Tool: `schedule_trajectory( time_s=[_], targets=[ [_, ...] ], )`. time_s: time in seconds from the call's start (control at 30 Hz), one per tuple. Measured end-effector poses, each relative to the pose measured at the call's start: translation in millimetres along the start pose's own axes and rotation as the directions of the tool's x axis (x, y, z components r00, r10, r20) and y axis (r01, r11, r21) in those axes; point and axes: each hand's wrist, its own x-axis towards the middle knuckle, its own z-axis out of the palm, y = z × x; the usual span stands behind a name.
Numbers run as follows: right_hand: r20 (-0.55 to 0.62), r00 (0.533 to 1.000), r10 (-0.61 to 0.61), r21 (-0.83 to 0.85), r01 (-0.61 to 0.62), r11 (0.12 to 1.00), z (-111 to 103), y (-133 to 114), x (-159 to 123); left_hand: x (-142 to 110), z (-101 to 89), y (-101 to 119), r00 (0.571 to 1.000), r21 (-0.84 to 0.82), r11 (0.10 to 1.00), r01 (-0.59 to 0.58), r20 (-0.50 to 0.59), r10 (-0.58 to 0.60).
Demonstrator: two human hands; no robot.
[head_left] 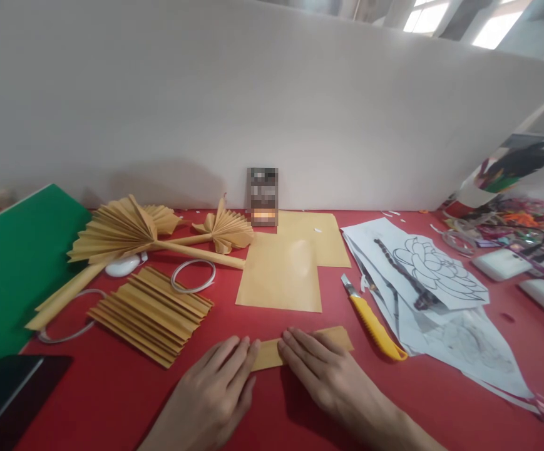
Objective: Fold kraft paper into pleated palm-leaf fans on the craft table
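A folded strip of tan paper [300, 347] is pressed flat on the red table [112, 394] under the fingertips of the left hand [215, 388] and right hand [323, 373], both laid open and flat. Just beyond, a yellow utility knife [375, 326] and pleated paper [152, 313] are seen; farther back, tan sheets [285, 269] and paper fans [121, 228].

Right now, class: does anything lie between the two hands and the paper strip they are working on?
Nothing visible does. The left hand and right hand both rest flat on the paper strip, fingertips pressing it to the red table. The yellow knife lies off to the right, clear of them.
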Motion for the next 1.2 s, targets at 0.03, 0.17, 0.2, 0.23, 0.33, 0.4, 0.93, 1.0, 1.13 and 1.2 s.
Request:
schedule_trajectory(
  time_s=[0.03, 0.17, 0.2, 0.23, 0.33, 0.4, 0.93, 1.0, 1.13, 1.2],
  targets=[
    [0.000, 1.000, 0.001, 0.005, -0.001, 1.000, -2, 3, -4, 0, -0.2, 0, 1.000, 0.005, 1.000, 0.000, -0.001, 0.000],
    [0.041, 0.999, 0.013, 0.016, -0.014, 1.000, -7, 14, -19, 4, -2.0, 4, 1.000, 0.015, 1.000, -0.004, 0.013, 0.004],
    [0.046, 0.999, 0.018, 0.014, -0.019, 1.000, -7, 15, -21, 6, -1.8, 6, 1.000, 0.023, 1.000, 0.000, 0.014, 0.000],
    [0.045, 0.999, 0.023, 0.009, -0.023, 1.000, -7, 15, -23, 9, -1.1, 10, 1.000, 0.035, 0.999, 0.005, 0.018, -0.006],
    [0.027, 0.999, 0.021, -0.004, -0.021, 1.000, -5, 13, -23, 21, 4.9, 22, 0.997, 0.058, 0.998, 0.002, 0.081, -0.007],
    [0.019, 1.000, 0.018, 0.003, -0.019, 1.000, -4, 12, -21, 27, 11.0, 29, 0.989, 0.028, 0.999, -0.021, 0.147, 0.017],
    [0.082, 0.966, 0.245, 0.084, -0.251, 0.964, -22, 33, -49, 7, 10.3, 20, 0.962, -0.043, 0.999, 0.031, 0.272, -0.018],
    [0.084, 0.962, 0.258, 0.040, -0.262, 0.964, -26, 29, -48, -1, 7.4, 14, 0.965, -0.018, 0.999, 0.030, 0.262, -0.025],
    [0.059, 0.952, 0.301, -0.051, -0.299, 0.953, -18, 12, -43, -18, 0.8, 2, 0.970, 0.009, 0.998, 0.058, 0.235, -0.058],
    [0.015, 0.935, 0.354, -0.086, -0.352, 0.932, -6, 0, -37, -22, -1.1, -1, 0.973, 0.018, 0.998, 0.065, 0.221, -0.067]
  ],
)
